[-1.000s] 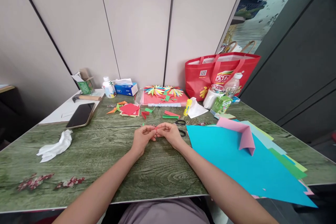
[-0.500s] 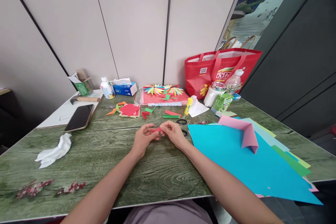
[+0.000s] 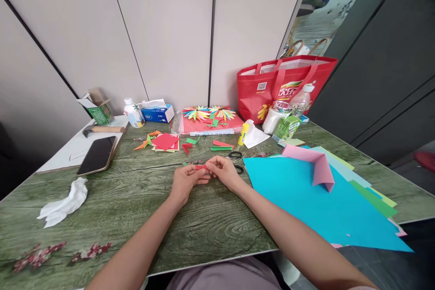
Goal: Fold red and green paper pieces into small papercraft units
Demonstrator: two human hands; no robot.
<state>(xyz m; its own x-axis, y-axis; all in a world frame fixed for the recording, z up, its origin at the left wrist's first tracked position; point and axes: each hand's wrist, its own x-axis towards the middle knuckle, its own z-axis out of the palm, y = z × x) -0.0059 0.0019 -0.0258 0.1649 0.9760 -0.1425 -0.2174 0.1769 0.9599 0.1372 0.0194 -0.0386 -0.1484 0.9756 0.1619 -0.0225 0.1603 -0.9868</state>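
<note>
Between my two hands is a small piece of red paper [image 3: 200, 167], pinched at both ends and partly hidden by the fingers. My left hand [image 3: 185, 182] is closed on its left end. Thumb and fingers of my right hand [image 3: 222, 171] grip the other end. Scissors with black handles [image 3: 235, 155] lie just beyond and beside my right hand. Behind the hands are a folded red paper piece [image 3: 186, 147], a green folded piece [image 3: 193, 141], and red and green paper strips [image 3: 222, 147]. A stack of red paper squares [image 3: 166, 142] lies farther left.
Large blue paper [image 3: 299, 199] covers the table's right side, with a folded pink paper [image 3: 321, 170] on top. A glue stick [image 3: 243, 134], red bag [image 3: 258, 95] and tissue box [image 3: 158, 114] stand behind. At left lie a phone [image 3: 97, 156], hammer [image 3: 105, 129] and crumpled tissue [image 3: 64, 204].
The view has shifted slightly. The fingers of my left hand have straightened somewhat around the red paper, and a bit of green now shows just behind it. Both hands stay on the paper.
</note>
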